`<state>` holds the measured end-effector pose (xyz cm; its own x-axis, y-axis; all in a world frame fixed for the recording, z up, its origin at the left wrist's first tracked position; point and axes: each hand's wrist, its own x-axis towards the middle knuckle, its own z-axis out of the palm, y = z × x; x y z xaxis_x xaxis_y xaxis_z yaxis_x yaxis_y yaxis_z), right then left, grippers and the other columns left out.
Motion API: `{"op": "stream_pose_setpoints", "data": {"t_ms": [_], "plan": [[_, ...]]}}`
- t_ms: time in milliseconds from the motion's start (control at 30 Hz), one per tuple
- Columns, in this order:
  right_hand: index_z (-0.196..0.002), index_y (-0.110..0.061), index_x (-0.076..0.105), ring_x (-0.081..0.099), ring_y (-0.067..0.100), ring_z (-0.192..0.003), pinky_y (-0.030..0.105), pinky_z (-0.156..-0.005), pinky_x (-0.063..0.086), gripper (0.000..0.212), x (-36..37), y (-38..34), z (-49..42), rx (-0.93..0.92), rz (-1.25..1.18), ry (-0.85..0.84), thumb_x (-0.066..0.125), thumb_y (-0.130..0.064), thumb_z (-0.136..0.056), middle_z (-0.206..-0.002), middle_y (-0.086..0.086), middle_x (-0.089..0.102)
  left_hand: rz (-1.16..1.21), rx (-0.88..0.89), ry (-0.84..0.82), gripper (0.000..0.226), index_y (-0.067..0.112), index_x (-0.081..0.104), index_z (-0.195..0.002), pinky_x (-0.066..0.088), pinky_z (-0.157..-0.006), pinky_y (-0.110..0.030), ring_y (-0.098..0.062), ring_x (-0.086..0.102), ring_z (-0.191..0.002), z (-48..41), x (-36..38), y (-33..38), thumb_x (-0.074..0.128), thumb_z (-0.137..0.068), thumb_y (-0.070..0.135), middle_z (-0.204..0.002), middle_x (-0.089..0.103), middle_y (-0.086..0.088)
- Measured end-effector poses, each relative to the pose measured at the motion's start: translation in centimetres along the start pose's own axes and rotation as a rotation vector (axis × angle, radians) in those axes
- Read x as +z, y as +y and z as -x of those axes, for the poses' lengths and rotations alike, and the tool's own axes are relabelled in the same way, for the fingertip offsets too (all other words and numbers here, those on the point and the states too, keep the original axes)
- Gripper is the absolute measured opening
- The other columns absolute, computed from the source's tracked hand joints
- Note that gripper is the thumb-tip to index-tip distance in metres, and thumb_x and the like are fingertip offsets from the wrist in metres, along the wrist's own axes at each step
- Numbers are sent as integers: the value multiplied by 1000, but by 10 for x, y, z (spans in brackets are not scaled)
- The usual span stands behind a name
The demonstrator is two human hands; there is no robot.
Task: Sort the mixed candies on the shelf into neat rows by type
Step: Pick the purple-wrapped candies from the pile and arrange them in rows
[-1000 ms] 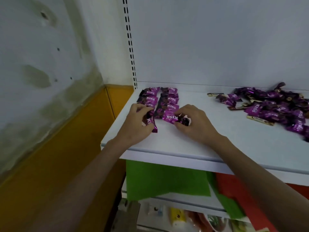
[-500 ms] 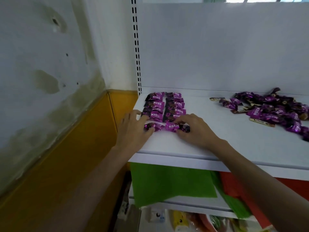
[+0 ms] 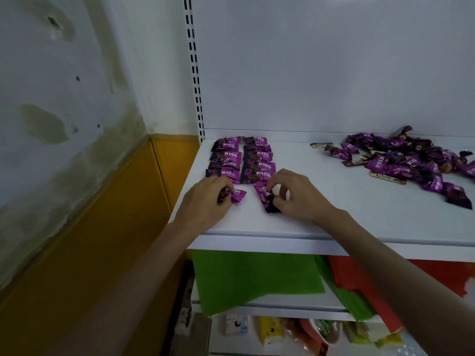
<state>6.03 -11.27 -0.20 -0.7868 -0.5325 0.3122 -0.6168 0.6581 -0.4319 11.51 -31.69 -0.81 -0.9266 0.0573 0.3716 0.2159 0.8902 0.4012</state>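
- Shelf (image 3: pixel 334 219): white, and I see it carrying all the candies.
- Sorted rows (image 3: pixel 241 160): two columns of purple KISS candies at the shelf's back-left corner, side by side.
- Left hand (image 3: pixel 205 204): I note its fingers pinching a purple candy (image 3: pixel 236 195) just in front of the left column.
- Right hand (image 3: pixel 298 196): fingertips grip a second KISS candy (image 3: pixel 264 197), angled, in front of the right column.
- Mixed pile (image 3: pixel 411 163): unsorted purple candies and a few slim dark bars, toward the shelf's right edge.

On the shelf (image 3: pixel 334 217), two candy rows (image 3: pixel 241 160) lie back left, two loose candies (image 3: pixel 237 195) before them, the pile (image 3: pixel 411 163) right.
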Motion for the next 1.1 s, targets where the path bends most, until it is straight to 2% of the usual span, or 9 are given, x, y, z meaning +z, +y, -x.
{"op": "stream_pose_setpoints", "data": {"t_ms": [133,233,333,433,667,900,1100], "plan": [[-86,-13,62,46,5,-61,29,-66,44,9,-3,0,-4,10,22,16,66,-19,-79,-83,-3,57,51,5,26,31,14,55,-114,46,-82,-27,-19,55,-104,0,0,-4,64,-84,17,-112,61,-5],[-95,-17,66,52,11,-66,30,-66,45,15,-2,-1,-5,15,63,27,60,-27,-86,-80,-2,62,41,22,22,34,14,57,-115,45,-84,-27,-19,55,-104,-2,-2,-9,66,-83,20,-113,62,-5],[-95,-13,69,57,20,-74,33,-67,46,19,1,-1,-5,33,87,61,53,-21,-90,-86,4,67,12,32,3,33,14,58,-117,41,-80,-24,-19,55,-104,-5,-3,-12,64,-85,22,-114,61,-5],[-97,-13,68,50,14,-76,28,-68,40,21,-1,1,-4,33,59,93,55,-19,-82,-90,2,62,3,39,-15,34,15,57,-119,44,-83,-27,-19,53,-107,-6,-3,-13,62,-86,21,-118,59,-5],[-108,-18,61,54,15,-93,27,-81,43,29,2,1,-1,35,55,-22,65,-21,-79,-105,-1,64,-22,54,0,36,17,56,-122,42,-85,-24,-20,51,-109,-6,2,-14,61,-86,20,-120,58,-6],[-103,-13,65,58,21,-97,32,-85,46,27,6,-1,-4,22,54,41,64,-9,-77,-105,5,65,-79,57,18,34,17,55,-120,40,-82,-24,-19,51,-108,-11,4,-15,59,-87,22,-120,57,-4],[-107,-16,65,54,20,-99,25,-80,38,25,9,0,-8,38,109,66,64,-23,-83,-106,4,64,-136,67,53,35,16,56,-122,40,-83,-27,-21,49,-107,-14,4,-14,59,-88,21,-119,56,-6]]}}
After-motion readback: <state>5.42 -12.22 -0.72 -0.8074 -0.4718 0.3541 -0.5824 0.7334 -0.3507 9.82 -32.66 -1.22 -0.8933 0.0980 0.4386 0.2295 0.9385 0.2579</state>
